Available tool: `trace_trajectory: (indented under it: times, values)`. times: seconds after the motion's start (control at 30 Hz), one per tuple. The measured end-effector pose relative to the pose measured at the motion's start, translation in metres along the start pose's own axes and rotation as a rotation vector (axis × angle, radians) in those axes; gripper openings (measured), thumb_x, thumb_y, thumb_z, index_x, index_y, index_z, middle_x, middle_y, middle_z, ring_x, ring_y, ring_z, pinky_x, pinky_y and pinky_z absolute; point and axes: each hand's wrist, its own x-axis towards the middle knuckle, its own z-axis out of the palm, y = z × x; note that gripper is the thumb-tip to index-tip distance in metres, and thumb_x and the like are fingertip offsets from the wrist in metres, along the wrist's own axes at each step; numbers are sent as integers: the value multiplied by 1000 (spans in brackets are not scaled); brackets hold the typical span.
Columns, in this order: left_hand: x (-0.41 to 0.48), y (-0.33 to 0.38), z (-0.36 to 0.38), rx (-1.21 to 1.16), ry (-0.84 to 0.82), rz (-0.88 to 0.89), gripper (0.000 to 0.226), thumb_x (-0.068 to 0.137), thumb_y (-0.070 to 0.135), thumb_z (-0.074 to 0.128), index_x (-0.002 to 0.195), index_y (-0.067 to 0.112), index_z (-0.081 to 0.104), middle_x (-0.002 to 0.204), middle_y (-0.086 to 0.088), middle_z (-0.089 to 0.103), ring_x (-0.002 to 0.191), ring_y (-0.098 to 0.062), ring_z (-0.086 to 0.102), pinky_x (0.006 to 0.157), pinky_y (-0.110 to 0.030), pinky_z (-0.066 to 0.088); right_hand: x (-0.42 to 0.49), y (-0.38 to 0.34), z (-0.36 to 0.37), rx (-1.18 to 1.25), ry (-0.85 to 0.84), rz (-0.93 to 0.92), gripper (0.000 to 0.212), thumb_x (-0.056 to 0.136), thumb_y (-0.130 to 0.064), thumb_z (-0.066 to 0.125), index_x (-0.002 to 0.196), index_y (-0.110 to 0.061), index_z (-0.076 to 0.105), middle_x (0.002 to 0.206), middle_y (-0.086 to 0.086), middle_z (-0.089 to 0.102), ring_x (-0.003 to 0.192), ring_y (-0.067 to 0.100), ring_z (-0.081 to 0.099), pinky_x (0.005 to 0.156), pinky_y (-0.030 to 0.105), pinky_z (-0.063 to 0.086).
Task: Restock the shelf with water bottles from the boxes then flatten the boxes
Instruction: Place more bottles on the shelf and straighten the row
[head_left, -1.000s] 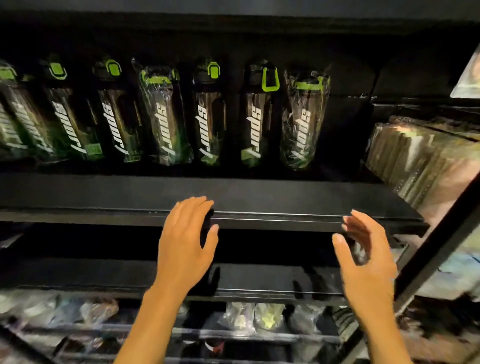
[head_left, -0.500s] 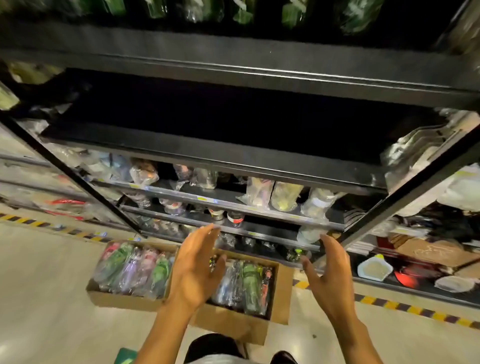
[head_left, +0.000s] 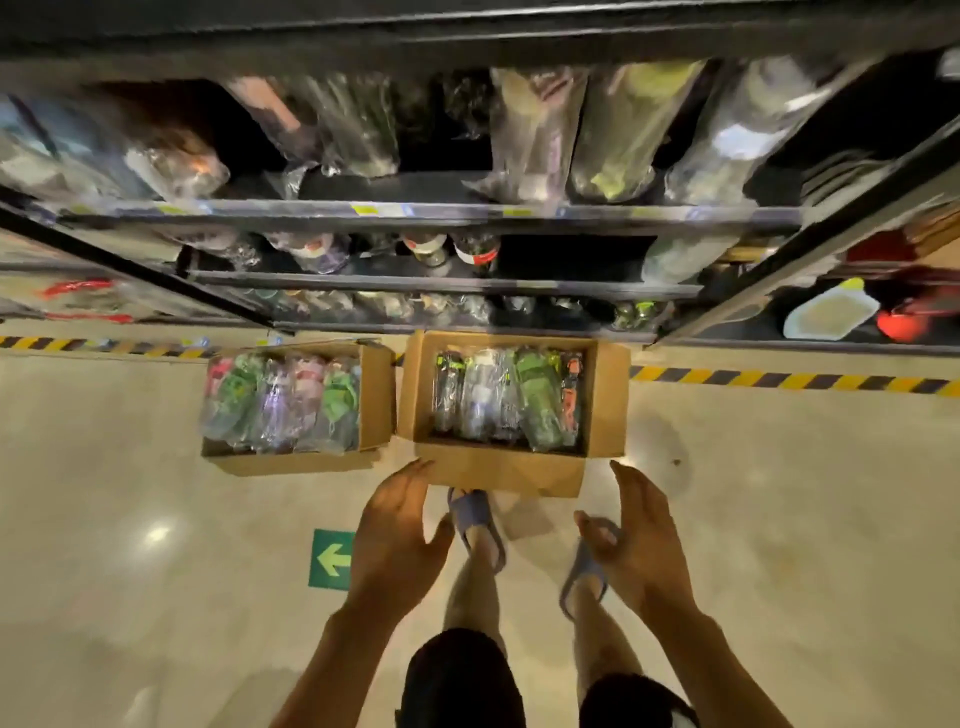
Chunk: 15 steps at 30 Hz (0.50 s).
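Shiny beige floor (head_left: 156, 519) is running under the dark shelf (head_left: 467, 213), with the left box (head_left: 298, 410) and right box (head_left: 514, 410) both sitting there full of wrapped bottles (head_left: 488, 400). Left hand (head_left: 395, 540) and right hand (head_left: 641, 540) are hanging wide open and empty above the right box's near edge, touching nothing. Looks like the fetching step, so next they're probably dropping lower to grab a bottle each.

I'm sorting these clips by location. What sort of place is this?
Probably a shop aisle or stockroom. Dark metal shelving holds wrapped goods with price-label strips, two open cardboard boxes of wrapped bottles sit on the floor, and hazard tape and a green arrow sign mark the floor.
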Motion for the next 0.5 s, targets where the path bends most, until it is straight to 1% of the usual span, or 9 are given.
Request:
trace_trajectory:
  times: [0.07,0.17,0.2,0.27,0.3,0.33,0.4,0.43,0.5]
  values:
    - [38,-25,31,-2,-103,-35,66,94,43,69,151,20,46,150,-1,55,136,-25,52,112,-36,41,26,9,39,-20,-39,70,78,88,-43,77,153,-19,41,151,7,52,137,28,47,109,43,44]
    - [100,-63,88,28,-176,25,67,91,44,66,150,20,46,146,-6,58,129,-29,57,103,-43,50,84,32,100,-11,-55,144,79,90,-38,77,156,-18,38,153,10,49,138,33,46,110,46,44]
    - [123,-76,110,44,-203,46,67,91,41,69,150,19,47,146,-7,58,127,-30,58,101,-44,52,109,44,122,-11,-53,163,79,90,-39,75,156,-16,38,151,13,49,137,36,46,108,48,45]
    - [167,-104,156,67,-252,79,67,90,36,73,148,18,47,147,-9,56,126,-33,58,99,-45,54,157,73,170,-26,-70,181,79,88,-48,68,152,-12,38,145,20,51,131,44,47,99,52,50]
    - [189,-119,181,72,-270,89,66,89,36,73,148,18,47,147,-9,55,127,-33,58,98,-45,54,181,90,195,-30,-85,184,81,85,-52,63,151,-12,37,142,22,51,129,46,47,94,54,52]
    - [209,-134,208,77,-285,87,65,90,36,72,147,18,46,146,-8,54,127,-33,56,97,-44,54,204,107,218,-30,-95,195,83,84,-53,61,152,-11,36,143,24,49,128,48,47,93,56,53]
    - [243,-160,260,43,-320,40,63,91,35,71,147,18,47,142,-6,55,125,-28,55,95,-41,53,245,138,260,-39,-92,211,88,84,-51,64,156,-11,33,150,23,43,133,48,44,101,58,50]
    - [258,-173,286,1,-335,-3,62,91,35,72,147,20,48,139,-5,56,122,-25,56,94,-41,54,262,151,279,-40,-81,214,92,83,-55,62,157,-11,30,154,21,41,136,46,42,105,58,47]
    - [290,-199,339,-99,-355,-92,65,89,39,74,147,24,48,139,-2,59,119,-17,59,96,-39,55,291,176,314,-68,-42,225,104,78,-70,53,158,-10,26,153,20,41,136,44,41,108,57,43]
